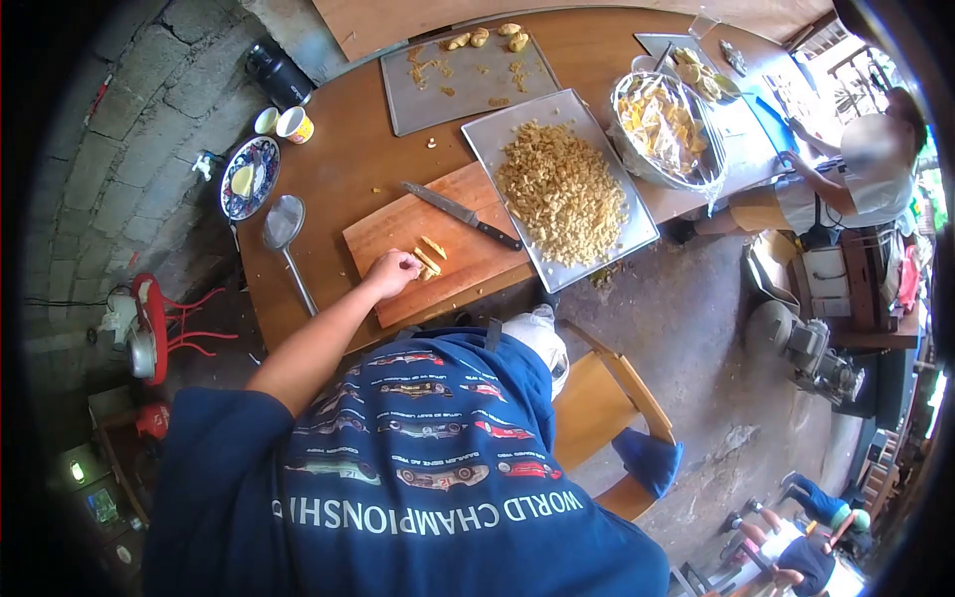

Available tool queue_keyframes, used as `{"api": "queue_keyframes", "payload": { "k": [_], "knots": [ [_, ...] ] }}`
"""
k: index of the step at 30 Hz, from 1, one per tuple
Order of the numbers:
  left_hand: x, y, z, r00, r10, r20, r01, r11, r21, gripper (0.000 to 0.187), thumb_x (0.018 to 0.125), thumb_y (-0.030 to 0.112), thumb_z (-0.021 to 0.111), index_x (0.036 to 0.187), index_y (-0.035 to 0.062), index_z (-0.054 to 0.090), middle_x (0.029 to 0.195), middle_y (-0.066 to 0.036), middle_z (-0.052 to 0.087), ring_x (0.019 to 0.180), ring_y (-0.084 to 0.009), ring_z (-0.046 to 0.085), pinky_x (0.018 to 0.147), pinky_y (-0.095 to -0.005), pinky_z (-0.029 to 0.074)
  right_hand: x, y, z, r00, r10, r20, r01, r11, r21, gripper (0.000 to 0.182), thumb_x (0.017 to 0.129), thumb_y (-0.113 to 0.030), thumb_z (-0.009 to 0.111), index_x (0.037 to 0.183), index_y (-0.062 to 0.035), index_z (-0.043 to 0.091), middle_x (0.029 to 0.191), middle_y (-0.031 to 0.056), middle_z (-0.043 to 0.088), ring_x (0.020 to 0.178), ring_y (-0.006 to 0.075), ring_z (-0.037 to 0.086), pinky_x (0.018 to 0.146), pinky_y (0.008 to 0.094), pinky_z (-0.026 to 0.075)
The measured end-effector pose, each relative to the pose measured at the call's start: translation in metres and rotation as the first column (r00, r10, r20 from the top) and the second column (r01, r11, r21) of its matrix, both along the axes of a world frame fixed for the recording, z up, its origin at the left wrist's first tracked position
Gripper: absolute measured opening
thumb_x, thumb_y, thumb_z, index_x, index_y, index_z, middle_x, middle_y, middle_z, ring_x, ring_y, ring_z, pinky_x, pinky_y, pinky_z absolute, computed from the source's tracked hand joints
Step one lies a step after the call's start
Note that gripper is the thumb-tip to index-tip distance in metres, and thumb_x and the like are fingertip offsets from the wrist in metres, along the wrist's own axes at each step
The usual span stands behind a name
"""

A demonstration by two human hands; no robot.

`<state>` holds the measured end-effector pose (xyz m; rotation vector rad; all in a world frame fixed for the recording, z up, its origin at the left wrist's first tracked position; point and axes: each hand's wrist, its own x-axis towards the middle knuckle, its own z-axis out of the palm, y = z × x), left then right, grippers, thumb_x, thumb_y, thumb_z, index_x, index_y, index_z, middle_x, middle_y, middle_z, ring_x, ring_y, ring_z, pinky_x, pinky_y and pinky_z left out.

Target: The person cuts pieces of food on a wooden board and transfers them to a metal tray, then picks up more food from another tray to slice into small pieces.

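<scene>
My left hand (393, 272) rests on a wooden cutting board (398, 231) at the table's near edge. Its fingers are curled over yellow food strips (430, 257), and the grip itself is hidden under the knuckles. A black-handled knife (463, 216) lies loose on the board just beyond the hand, blade pointing away to the left. Right of the board sits a metal tray (637, 231) heaped with small chopped yellow pieces (562, 189). My right hand is out of sight below my blue T-shirt.
A second tray (468, 85) with crumbs, a plastic-covered bowl (665, 129), a plate (249, 177), a skimmer ladle (284, 224), two cups (295, 124) and a black flask (279, 72) share the round table. Another person (865, 169) sits at far right. A wooden chair (607, 403) stands by me.
</scene>
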<state>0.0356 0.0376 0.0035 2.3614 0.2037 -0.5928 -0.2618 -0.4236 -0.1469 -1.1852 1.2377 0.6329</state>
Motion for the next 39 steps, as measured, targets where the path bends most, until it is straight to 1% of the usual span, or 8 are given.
{"api": "queue_keyframes", "payload": {
  "k": [2, 15, 24, 26, 31, 33, 36, 39],
  "knots": [
    [0.0, 0.004, -0.01, 1.0, 0.021, -0.008, -0.021, 0.999, -0.037, 0.022, 0.095, 0.024, 0.081, 0.111, 0.0099, 0.085, 0.117, -0.016, 0.074, 0.111, -0.0315, 0.074, 0.1, -0.0418, 0.057, 0.001, 0.002, -0.001, 1.0, 0.0, -0.001, 0.0, 1.0, 0.003, 0.022, 0.107, -0.023, 0.062, 0.108, -0.0041, 0.073, 0.096, 0.0089, 0.071, 0.086, 0.0204, 0.066, 0.075, 0.0395, 0.055],
    [0.006, 0.005, -0.002, 1.0, -0.027, -0.013, 0.027, 1.0, -0.013, 0.022, 0.095, 0.024, 0.081, 0.108, 0.0072, 0.084, 0.112, -0.017, 0.076, 0.105, -0.0311, 0.075, 0.096, -0.0426, 0.058, 0.008, 0.009, -0.006, 1.0, 0.01, -0.004, -0.01, 1.0, 0.017, 0.021, 0.106, -0.023, 0.062, 0.108, -0.0049, 0.073, 0.095, 0.009, 0.071, 0.084, 0.0208, 0.067, 0.071, 0.0394, 0.055],
    [0.001, 0.006, -0.007, 1.0, -0.006, 0.022, 0.007, 0.998, -0.07, 0.022, 0.094, 0.024, 0.081, 0.107, 0.0065, 0.084, 0.11, -0.018, 0.078, 0.103, -0.0297, 0.077, 0.094, -0.0418, 0.059, 0.007, 0.013, -0.01, 1.0, 0.016, -0.008, -0.016, 1.0, 0.025, 0.021, 0.106, -0.022, 0.061, 0.108, -0.0055, 0.074, 0.094, 0.009, 0.071, 0.082, 0.0211, 0.067, 0.069, 0.0394, 0.055],
    [0.007, 0.007, -0.005, 0.999, -0.014, -0.03, 0.011, 0.995, -0.099, 0.021, 0.094, 0.023, 0.081, 0.106, 0.0061, 0.084, 0.11, -0.018, 0.079, 0.103, -0.0296, 0.077, 0.094, -0.0418, 0.059, 0.009, 0.015, -0.011, 1.0, 0.015, -0.009, -0.014, 0.999, 0.031, 0.021, 0.106, -0.022, 0.061, 0.108, -0.0056, 0.074, 0.094, 0.0091, 0.072, 0.082, 0.0211, 0.067, 0.069, 0.0394, 0.056],
    [0.005, 0.004, -0.001, 0.998, -0.04, 0.039, 0.04, 0.999, -0.018, 0.02, 0.093, 0.023, 0.081, 0.103, 0.0056, 0.084, 0.11, -0.018, 0.079, 0.106, -0.0309, 0.077, 0.095, -0.042, 0.059, 0.006, 0.015, -0.015, 1.0, 0.02, -0.016, -0.02, 0.999, 0.036, 0.02, 0.106, -0.022, 0.061, 0.108, -0.0059, 0.074, 0.094, 0.0091, 0.072, 0.081, 0.0213, 0.068, 0.067, 0.0394, 0.056],
    [0.003, 0.005, 0.003, 0.999, -0.044, 0.022, 0.046, 0.997, -0.067, 0.022, 0.093, 0.023, 0.081, 0.106, 0.0065, 0.084, 0.115, -0.019, 0.078, 0.109, -0.0321, 0.076, 0.097, -0.043, 0.059, 0.004, 0.015, -0.015, 1.0, 0.016, -0.018, -0.016, 0.999, 0.04, 0.02, 0.106, -0.022, 0.061, 0.108, -0.006, 0.074, 0.093, 0.0091, 0.072, 0.081, 0.0213, 0.068, 0.067, 0.0394, 0.056],
    [0.003, 0.005, 0.0, 0.998, -0.044, -0.04, 0.042, 0.998, -0.039, 0.022, 0.096, 0.018, 0.079, 0.112, 0.0037, 0.083, 0.12, -0.016, 0.076, 0.111, -0.0278, 0.075, 0.1, -0.0389, 0.058, 0.003, 0.014, -0.016, 1.0, 0.016, -0.014, -0.015, 0.999, 0.033, 0.02, 0.105, -0.022, 0.061, 0.107, -0.0062, 0.074, 0.093, 0.0091, 0.072, 0.08, 0.0214, 0.068, 0.066, 0.0394, 0.056],
    [0.002, 0.006, -0.001, 0.998, -0.055, -0.021, 0.055, 0.998, -0.024, 0.022, 0.096, 0.017, 0.079, 0.113, 0.0032, 0.082, 0.119, -0.016, 0.076, 0.112, -0.0275, 0.075, 0.1, -0.0393, 0.058, 0.004, 0.017, -0.015, 1.0, 0.024, -0.011, -0.023, 0.999, 0.041, 0.02, 0.105, -0.022, 0.061, 0.107, -0.0064, 0.074, 0.093, 0.0091, 0.072, 0.08, 0.0215, 0.068, 0.065, 0.0394, 0.056]
  ]
}}
